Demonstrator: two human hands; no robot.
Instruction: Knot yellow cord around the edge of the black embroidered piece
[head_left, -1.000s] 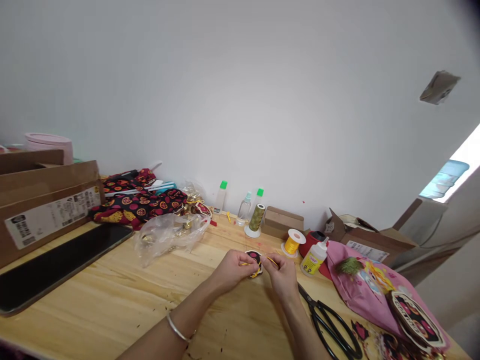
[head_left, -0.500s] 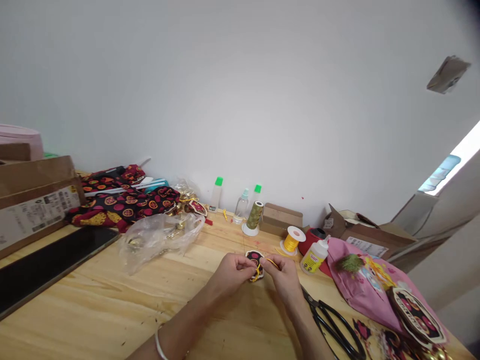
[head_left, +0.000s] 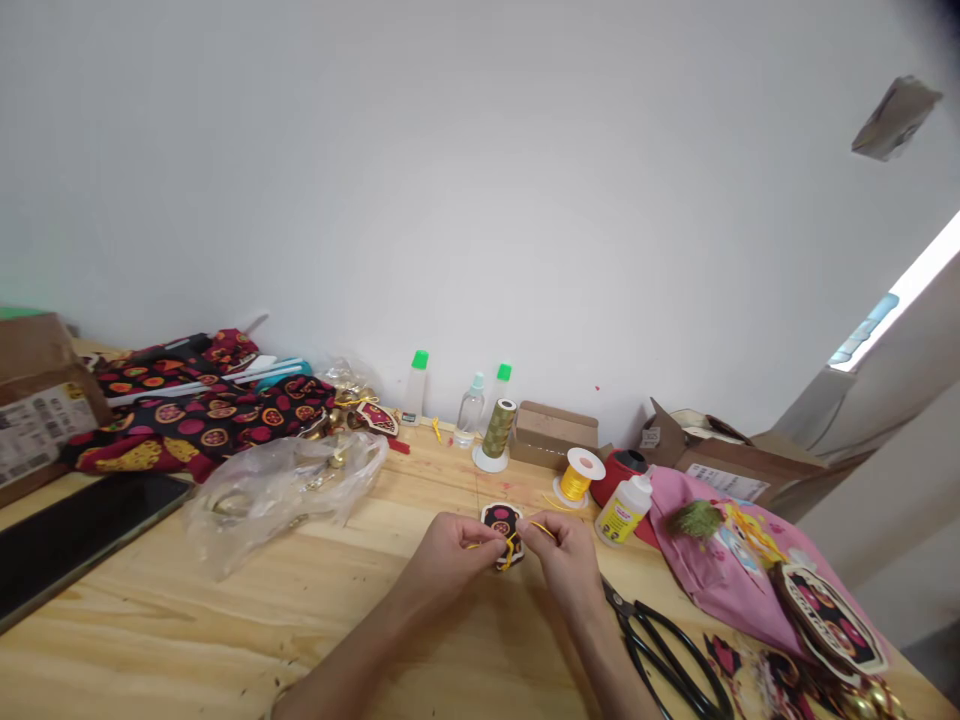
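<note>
Over the wooden table [head_left: 225, 640], my left hand [head_left: 448, 552] and my right hand [head_left: 562, 556] meet, fingers pinched on a thin yellow cord [head_left: 512, 544]. The cord runs across a small dark patterned fabric piece [head_left: 501, 519] that lies between my fingertips. Both hands are closed on the cord. A spool of yellow cord [head_left: 578, 479] stands just beyond my right hand.
Black scissors [head_left: 667, 655] lie right of my right wrist. A glue bottle [head_left: 624, 508], a red spool [head_left: 622, 470], an olive thread cone [head_left: 496, 435], small bottles [head_left: 469, 412], cardboard boxes [head_left: 555, 432], a clear plastic bag [head_left: 277, 485], patterned fabric [head_left: 202, 420] and a pink bag [head_left: 735, 580] lie around.
The view has shifted right, so the things on the left slid toward the edge. My hands stay together on the cord with only small finger movements.
</note>
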